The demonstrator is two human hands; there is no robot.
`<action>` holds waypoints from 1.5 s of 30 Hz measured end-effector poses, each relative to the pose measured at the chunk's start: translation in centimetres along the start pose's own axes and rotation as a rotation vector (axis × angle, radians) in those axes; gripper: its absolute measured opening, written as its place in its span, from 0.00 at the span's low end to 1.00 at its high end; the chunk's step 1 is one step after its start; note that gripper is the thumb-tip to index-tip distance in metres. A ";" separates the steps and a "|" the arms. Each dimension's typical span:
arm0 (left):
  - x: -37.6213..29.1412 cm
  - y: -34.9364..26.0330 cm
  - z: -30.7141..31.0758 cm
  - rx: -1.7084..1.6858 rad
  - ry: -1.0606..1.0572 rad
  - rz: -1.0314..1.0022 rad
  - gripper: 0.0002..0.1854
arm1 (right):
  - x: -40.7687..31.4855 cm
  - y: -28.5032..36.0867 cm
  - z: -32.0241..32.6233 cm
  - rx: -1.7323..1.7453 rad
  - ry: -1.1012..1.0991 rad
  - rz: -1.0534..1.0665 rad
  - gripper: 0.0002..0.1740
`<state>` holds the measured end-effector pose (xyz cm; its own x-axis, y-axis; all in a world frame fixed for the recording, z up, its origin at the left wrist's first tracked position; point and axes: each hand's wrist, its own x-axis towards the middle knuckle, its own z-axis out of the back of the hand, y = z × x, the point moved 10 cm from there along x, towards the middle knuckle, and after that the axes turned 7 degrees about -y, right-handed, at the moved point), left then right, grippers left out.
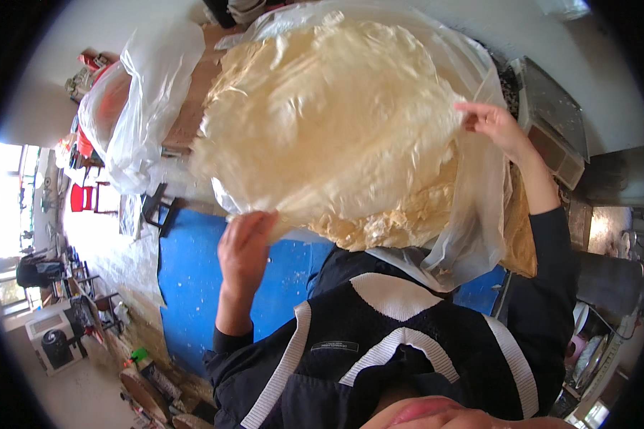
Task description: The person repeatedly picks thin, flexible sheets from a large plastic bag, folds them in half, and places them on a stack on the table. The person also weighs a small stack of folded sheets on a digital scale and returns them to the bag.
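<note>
A large, thin, round, pale-yellow translucent sheet, which looks like dried bean-curd skin, is spread out in front of me. My left hand pinches its near-left edge. At the right edge, my right hand holds the rim between thumb and fingers. Beneath the sheet lies a pile of similar crinkled sheets, darker yellow and partly covered. A clear plastic bag surrounds that pile, with its loose folds hanging towards my lap.
Another clear plastic bag stands at the far left beside a brown board surface. Blue matting covers the floor below. A black stool and a red chair are to the left; a framed box is close on the right.
</note>
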<state>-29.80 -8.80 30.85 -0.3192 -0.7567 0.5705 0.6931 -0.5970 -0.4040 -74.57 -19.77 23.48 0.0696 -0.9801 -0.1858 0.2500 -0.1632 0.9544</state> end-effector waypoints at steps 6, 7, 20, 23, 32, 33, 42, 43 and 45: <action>-3.8 1.0 -5.5 -0.206 0.352 0.046 0.13 | -1.9 -1.3 -1.3 -0.767 0.030 0.235 0.19; -3.5 2.6 -6.3 -0.417 0.399 0.167 0.12 | -1.5 0.7 -2.0 -0.868 0.030 0.421 0.16; -7.2 14.4 -9.1 -0.843 -0.056 1.162 0.22 | 6.1 -4.3 -0.5 -0.336 -0.339 0.096 0.25; -7.8 13.9 -8.9 -0.790 -0.007 1.139 0.28 | 5.0 -4.2 -0.4 -0.352 -0.371 0.087 0.26; -3.1 8.1 -4.4 0.368 -0.090 0.423 0.31 | 1.7 1.6 -8.0 -1.257 -0.480 0.493 0.27; -2.3 6.3 -5.4 0.376 -0.074 0.301 0.29 | 0.6 3.1 -10.3 -1.152 -0.496 0.658 0.30; -2.8 3.1 -8.9 0.200 0.143 -0.072 0.20 | -1.3 -2.5 -15.4 -1.300 -0.304 0.392 0.41; -3.3 4.0 -9.2 0.204 0.296 -0.036 0.18 | -1.2 -2.9 -15.1 -1.274 -0.254 0.334 0.46; -3.4 4.3 -8.3 0.157 0.466 -0.044 0.13 | -2.8 -1.9 -17.6 -1.046 -0.174 0.385 0.52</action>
<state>-31.12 -11.01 21.29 -0.5804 -0.7920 0.1892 0.7504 -0.6105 -0.2534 -58.25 -14.76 18.12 0.2014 -0.9605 0.1920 0.9329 0.2479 0.2613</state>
